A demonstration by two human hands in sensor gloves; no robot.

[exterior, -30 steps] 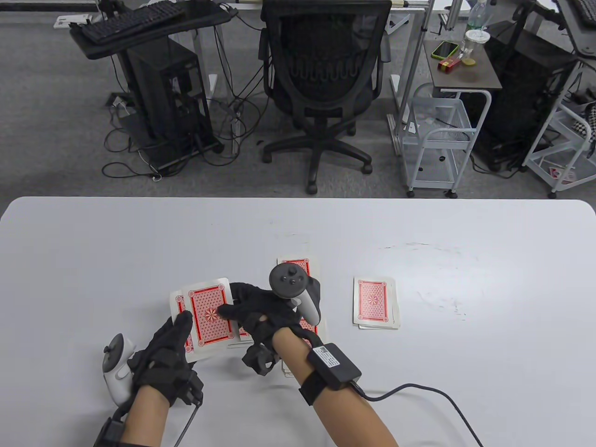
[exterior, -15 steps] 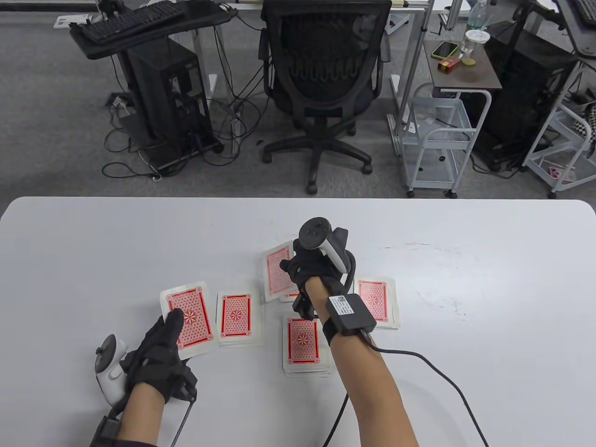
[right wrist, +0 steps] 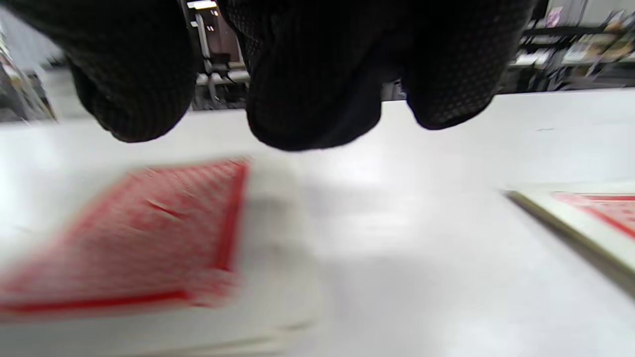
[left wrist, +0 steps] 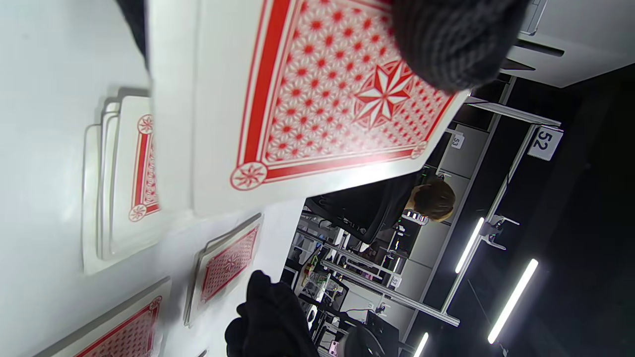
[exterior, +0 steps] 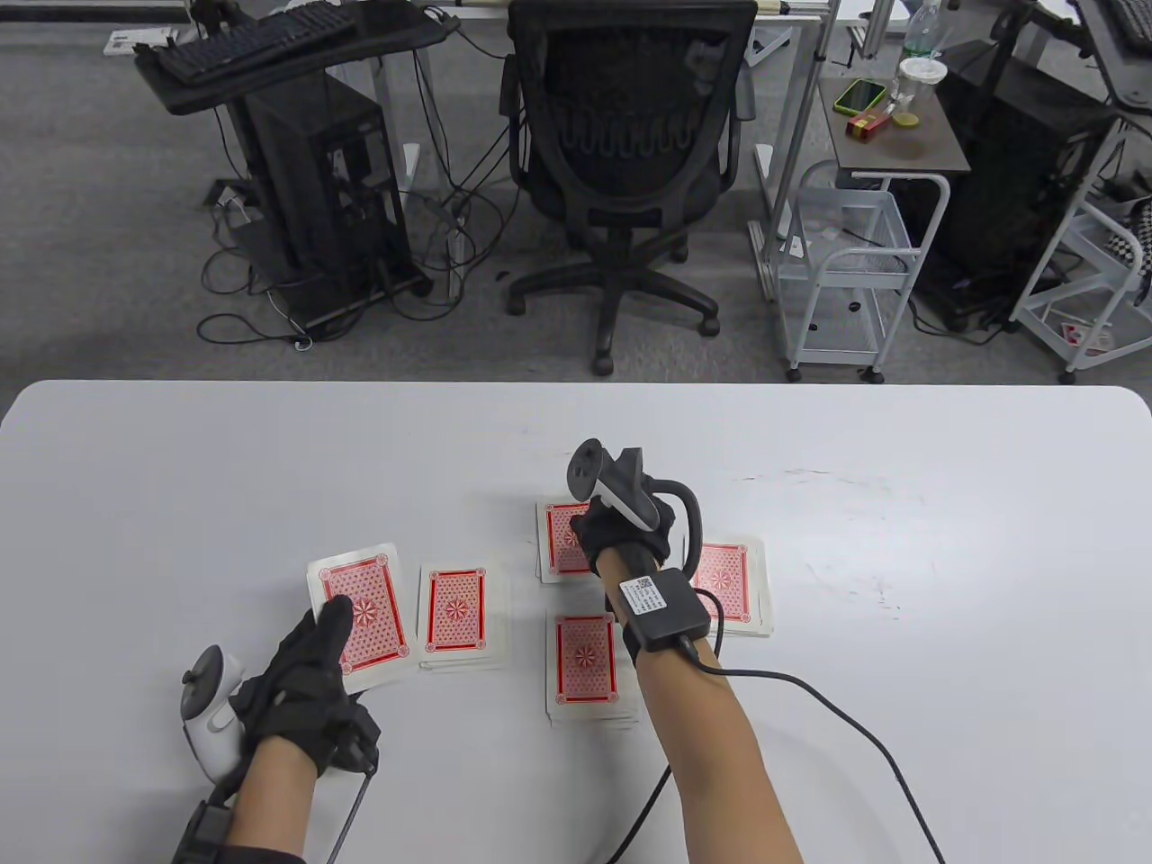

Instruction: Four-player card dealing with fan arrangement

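Note:
My left hand (exterior: 306, 670) grips the red-backed deck (exterior: 360, 603) at the left, thumb (left wrist: 446, 39) on its top card (left wrist: 307, 99). Four face-down piles lie on the white table (exterior: 900, 450): a left pile (exterior: 457, 616), a near pile (exterior: 587, 666), a far pile (exterior: 560, 544) and a right pile (exterior: 733, 585). My right hand (exterior: 621, 531) hovers over the far pile, hiding its right half. In the right wrist view its fingertips (right wrist: 307, 99) hang just above that pile (right wrist: 149, 248) and hold nothing. The right pile's edge (right wrist: 585, 213) lies beside it.
The glove's cable (exterior: 810, 711) trails from my right wrist across the table to the bottom edge. Beyond the table's far edge stand an office chair (exterior: 621, 162), a computer stand (exterior: 315, 180) and a white wire cart (exterior: 846, 261).
My right hand took the top card from the deck, carried it up and right, and left it on the far pile. My left hand drew the deck slightly left.

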